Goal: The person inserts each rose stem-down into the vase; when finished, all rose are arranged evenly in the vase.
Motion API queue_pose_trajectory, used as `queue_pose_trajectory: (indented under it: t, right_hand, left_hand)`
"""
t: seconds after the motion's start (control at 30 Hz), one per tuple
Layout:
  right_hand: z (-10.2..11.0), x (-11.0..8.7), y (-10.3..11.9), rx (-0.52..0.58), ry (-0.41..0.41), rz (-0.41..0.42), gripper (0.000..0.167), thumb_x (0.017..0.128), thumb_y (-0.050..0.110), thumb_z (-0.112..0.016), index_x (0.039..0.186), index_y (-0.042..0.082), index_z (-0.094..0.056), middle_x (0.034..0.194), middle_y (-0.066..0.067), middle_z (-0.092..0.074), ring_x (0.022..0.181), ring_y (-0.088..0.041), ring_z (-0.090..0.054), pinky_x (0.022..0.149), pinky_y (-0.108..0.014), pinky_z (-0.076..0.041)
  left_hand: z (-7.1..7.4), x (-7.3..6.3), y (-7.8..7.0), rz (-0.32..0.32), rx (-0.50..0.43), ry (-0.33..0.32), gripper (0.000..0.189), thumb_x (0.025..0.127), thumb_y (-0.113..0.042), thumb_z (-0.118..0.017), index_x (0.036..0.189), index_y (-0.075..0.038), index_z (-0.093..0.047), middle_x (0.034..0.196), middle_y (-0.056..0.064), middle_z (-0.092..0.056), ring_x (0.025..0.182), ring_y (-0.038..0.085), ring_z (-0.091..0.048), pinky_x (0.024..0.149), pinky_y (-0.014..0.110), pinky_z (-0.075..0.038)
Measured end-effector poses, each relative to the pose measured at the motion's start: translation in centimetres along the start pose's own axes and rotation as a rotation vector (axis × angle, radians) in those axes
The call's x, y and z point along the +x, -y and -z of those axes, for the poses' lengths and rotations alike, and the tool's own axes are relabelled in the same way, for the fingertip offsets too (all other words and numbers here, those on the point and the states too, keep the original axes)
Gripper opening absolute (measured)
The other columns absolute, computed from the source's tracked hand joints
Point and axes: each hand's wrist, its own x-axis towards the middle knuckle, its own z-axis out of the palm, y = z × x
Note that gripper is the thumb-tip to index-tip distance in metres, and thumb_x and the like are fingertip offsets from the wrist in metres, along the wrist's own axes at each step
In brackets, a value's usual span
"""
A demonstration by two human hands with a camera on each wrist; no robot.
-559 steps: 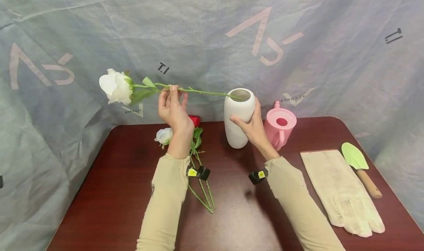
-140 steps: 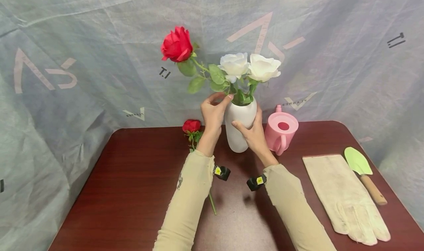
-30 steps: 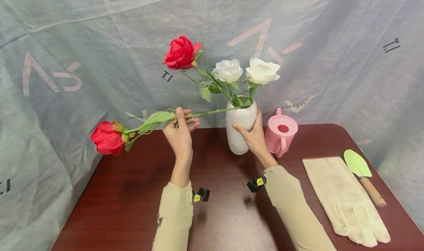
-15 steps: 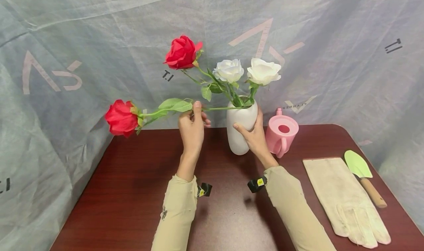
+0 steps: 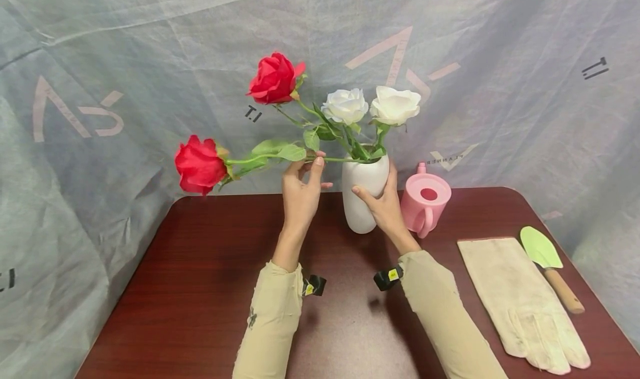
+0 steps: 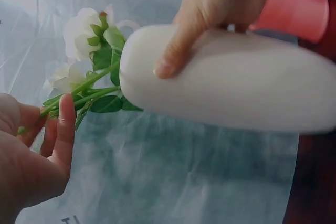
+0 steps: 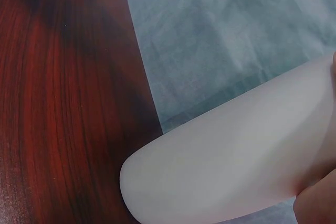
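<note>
In the head view my left hand (image 5: 301, 201) pinches the green stem of a red rose (image 5: 200, 165), which lies nearly level with its bloom out to the left. Its stem end passes into the mouth of the white vase (image 5: 365, 173). My right hand (image 5: 387, 207) grips the vase from the right side, thumb in front. Another red rose (image 5: 274, 79) and two white roses, one bluish white rose (image 5: 345, 106) and one creamier rose (image 5: 395, 105), stand in the vase. Their lower stems are hidden inside. The right wrist view shows the vase wall (image 7: 231, 150) close up.
Right of the vase stands a pink watering can (image 5: 425, 201). Beige work gloves (image 5: 520, 295) and a green trowel (image 5: 542, 248) with a wooden handle lie at the right of the brown table (image 5: 200, 290). A grey cloth backdrop (image 5: 150, 51) hangs behind.
Both white roses and one red rose have gone into the vase. Over the last second my left hand moved right and slightly up, bringing the second red rose's stem farther into the mouth.
</note>
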Motion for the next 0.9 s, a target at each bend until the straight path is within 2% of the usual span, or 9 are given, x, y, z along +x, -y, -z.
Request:
queue_pose_trajectory:
  t: [0.13,0.23,0.3,0.43,0.6,0.67,0.77,0.9]
  right_hand:
    - [0.0,0.0,0.0,0.004,0.001,-0.009,0.091,0.082,0.008,-0.072,0.148,0.007,-0.009,0.142,-0.014,-0.027,0.121,-0.026,-0.036,0.098,-0.044,-0.033]
    - [0.0,0.0,-0.1,0.007,-0.001,-0.006,0.091,0.081,0.007,-0.072,0.147,0.007,-0.009,0.142,-0.014,-0.028,0.12,-0.026,-0.037,0.097,-0.044,-0.033]
    - [0.0,0.0,-0.1,0.011,0.0,-0.003,0.092,0.081,0.007,-0.072,0.147,0.007,-0.009,0.141,-0.015,-0.029,0.119,-0.026,-0.037,0.097,-0.043,-0.034]
    - [0.0,0.0,-0.2,0.016,0.0,0.01,0.092,0.081,0.006,-0.072,0.148,0.007,-0.009,0.141,-0.015,-0.028,0.119,-0.026,-0.037,0.096,-0.043,-0.034]
    - [0.0,0.1,-0.2,0.017,-0.002,0.019,0.091,0.082,0.006,-0.071,0.147,0.007,-0.009,0.141,-0.014,-0.027,0.119,-0.025,-0.038,0.095,-0.042,-0.034]
    - [0.0,0.1,-0.2,0.015,-0.007,0.022,0.091,0.081,0.005,-0.072,0.147,0.007,-0.009,0.141,-0.014,-0.028,0.117,-0.026,-0.039,0.094,-0.042,-0.035]
    - [-0.1,0.1,-0.2,0.011,-0.013,0.023,0.092,0.081,0.006,-0.073,0.147,0.005,-0.009,0.14,-0.015,-0.029,0.117,-0.028,-0.039,0.095,-0.042,-0.035]
    - [-0.1,0.1,-0.2,0.004,-0.013,0.019,0.093,0.081,0.006,-0.073,0.147,0.005,-0.008,0.142,-0.015,-0.026,0.118,-0.028,-0.038,0.096,-0.042,-0.033]
  left_hand:
    - [-0.2,0.3,2.0,-0.026,-0.121,-0.053,0.022,0.088,-0.005,-0.064,0.102,0.012,-0.066,0.103,0.019,-0.066,0.092,0.031,-0.062,0.064,0.035,-0.057]
    - [-0.5,0.1,2.6,-0.058,-0.174,-0.082,0.022,0.086,-0.003,-0.067,0.1,0.013,-0.066,0.102,0.021,-0.066,0.088,0.028,-0.064,0.065,0.035,-0.056]
    - [-0.7,0.0,2.7,-0.106,-0.175,-0.075,0.021,0.086,-0.002,-0.066,0.1,0.014,-0.066,0.102,0.023,-0.065,0.089,0.031,-0.064,0.065,0.037,-0.056]
    - [-1.4,-0.3,1.4,-0.197,-0.128,-0.02,0.016,0.087,0.005,-0.061,0.098,0.017,-0.064,0.101,0.027,-0.064,0.094,0.038,-0.061,0.066,0.041,-0.056]
    - [-2.3,-0.2,-0.4,-0.244,-0.034,0.051,0.015,0.086,0.006,-0.061,0.097,0.016,-0.065,0.101,0.026,-0.064,0.091,0.025,-0.061,0.066,0.039,-0.056]
    - [-2.6,0.1,-0.8,-0.248,-0.002,0.056,0.016,0.086,0.005,-0.062,0.099,0.015,-0.066,0.1,0.024,-0.065,0.089,0.022,-0.06,0.066,0.038,-0.056]
    - [-3.0,0.5,-1.0,-0.241,0.043,0.048,0.018,0.088,0.003,-0.062,0.1,0.014,-0.066,0.099,0.022,-0.065,0.082,0.029,-0.062,0.065,0.041,-0.055]
    - [-3.3,0.9,-0.4,-0.18,0.119,0.018,0.019,0.088,-0.002,-0.064,0.101,0.011,-0.066,0.097,0.02,-0.066,0.076,0.037,-0.063,0.065,0.04,-0.055]
